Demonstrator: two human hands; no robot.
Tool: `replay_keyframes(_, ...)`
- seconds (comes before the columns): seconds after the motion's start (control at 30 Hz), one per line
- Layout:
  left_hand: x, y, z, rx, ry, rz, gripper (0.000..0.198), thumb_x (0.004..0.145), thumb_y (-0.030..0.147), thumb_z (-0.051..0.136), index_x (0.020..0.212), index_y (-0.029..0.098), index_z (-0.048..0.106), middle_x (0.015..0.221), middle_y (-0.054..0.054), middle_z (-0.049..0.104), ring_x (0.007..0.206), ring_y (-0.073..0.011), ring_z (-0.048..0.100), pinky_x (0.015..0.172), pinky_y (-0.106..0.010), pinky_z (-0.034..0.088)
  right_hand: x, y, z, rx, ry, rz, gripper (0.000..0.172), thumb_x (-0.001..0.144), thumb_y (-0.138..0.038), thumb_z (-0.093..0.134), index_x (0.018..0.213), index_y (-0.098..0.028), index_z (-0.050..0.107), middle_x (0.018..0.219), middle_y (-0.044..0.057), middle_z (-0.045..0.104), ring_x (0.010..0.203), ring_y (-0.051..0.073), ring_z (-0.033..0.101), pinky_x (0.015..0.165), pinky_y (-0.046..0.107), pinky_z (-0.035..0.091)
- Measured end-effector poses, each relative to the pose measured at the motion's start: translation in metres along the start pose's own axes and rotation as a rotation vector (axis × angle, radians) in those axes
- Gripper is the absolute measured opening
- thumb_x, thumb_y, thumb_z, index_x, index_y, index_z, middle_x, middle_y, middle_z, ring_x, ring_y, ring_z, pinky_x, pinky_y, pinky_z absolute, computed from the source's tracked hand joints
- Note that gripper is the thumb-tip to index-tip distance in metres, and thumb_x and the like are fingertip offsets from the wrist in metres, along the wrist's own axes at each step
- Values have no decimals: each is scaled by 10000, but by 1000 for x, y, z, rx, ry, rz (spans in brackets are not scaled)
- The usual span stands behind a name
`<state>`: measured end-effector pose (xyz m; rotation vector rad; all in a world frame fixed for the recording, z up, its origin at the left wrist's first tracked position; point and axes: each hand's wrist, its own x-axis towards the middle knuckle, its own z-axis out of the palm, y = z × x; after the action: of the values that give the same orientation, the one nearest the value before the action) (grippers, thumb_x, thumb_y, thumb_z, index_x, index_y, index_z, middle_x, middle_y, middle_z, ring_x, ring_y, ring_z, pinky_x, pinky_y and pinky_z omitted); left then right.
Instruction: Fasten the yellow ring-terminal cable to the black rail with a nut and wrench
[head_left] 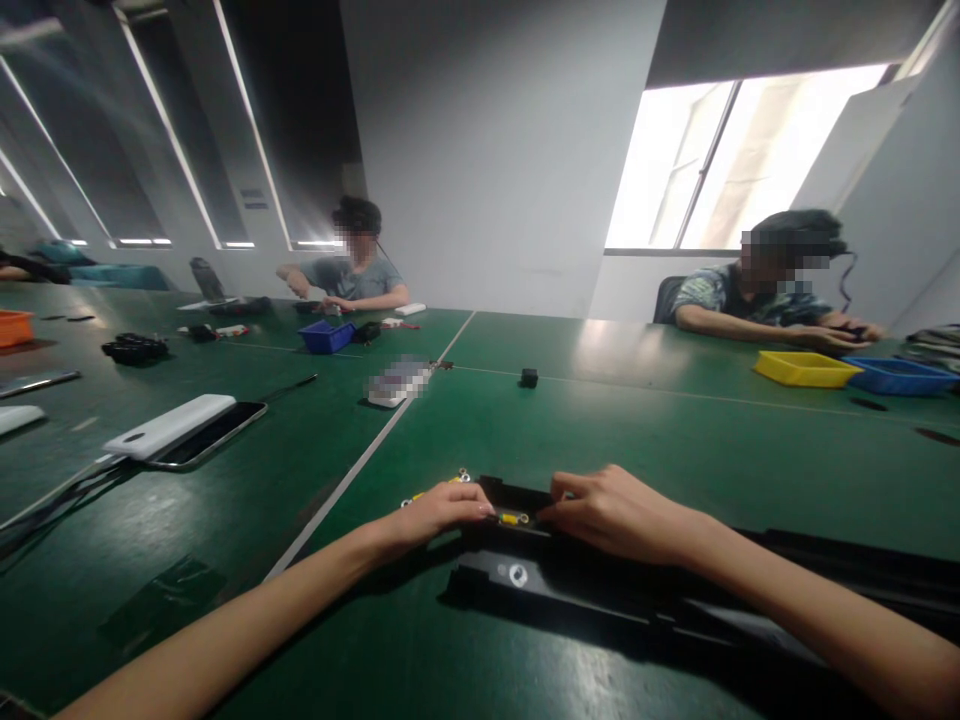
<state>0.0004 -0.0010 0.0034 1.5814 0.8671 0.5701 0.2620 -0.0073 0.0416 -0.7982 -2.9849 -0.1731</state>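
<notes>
My left hand (450,503) is closed, its thumb and fingertips at the left end of a small yellow piece with a metal ring end (513,519). That piece is over the inside of a long black channel-shaped part (517,492); its left end is hidden by my fingers. My right hand (611,510) curls over the same part to the right of the yellow piece, fingers pinched, and what they hold is hidden. Just behind my left hand, another yellow piece with ring ends (454,480) lies on the table. Nearer me lies a second black channel part (555,590) with a round silvery spot.
On the green table (360,620) are a white device (176,425), a phone (217,440), a small black block (529,378) and blue (326,338) and yellow (802,370) trays. Two people (360,270) (780,290) sit across, hands busy with small items.
</notes>
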Motion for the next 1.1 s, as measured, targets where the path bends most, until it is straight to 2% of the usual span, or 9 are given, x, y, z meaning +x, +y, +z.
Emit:
replay_keyframes(0.23,-2,3,2,-47,-19,-12,250,732,393,595,741,144,596,742,-14,539,722,-167,483,677,-255,348,-1,0,0,-4,-8,0,265,954,-248,437,1101,-234,657,890,46,620,529,73,524,496,227,304)
replay_keyframes(0.6,-4,-1,-4,9,-42,12,203,814,340,567,817,145,623,810,-13,553,782,-166,482,715,-251,333,0,0,0,-5,-32,7,267,960,-253,427,1118,-239,642,909,44,619,534,81,519,501,234,303)
replay_keyframes(1.1,-1,-6,-6,42,-47,30,207,827,342,558,832,148,627,812,-12,559,792,-168,491,720,-253,348,0,0,1,12,-10,11,273,960,-245,418,1111,-251,646,893,30,617,530,73,508,504,221,317)
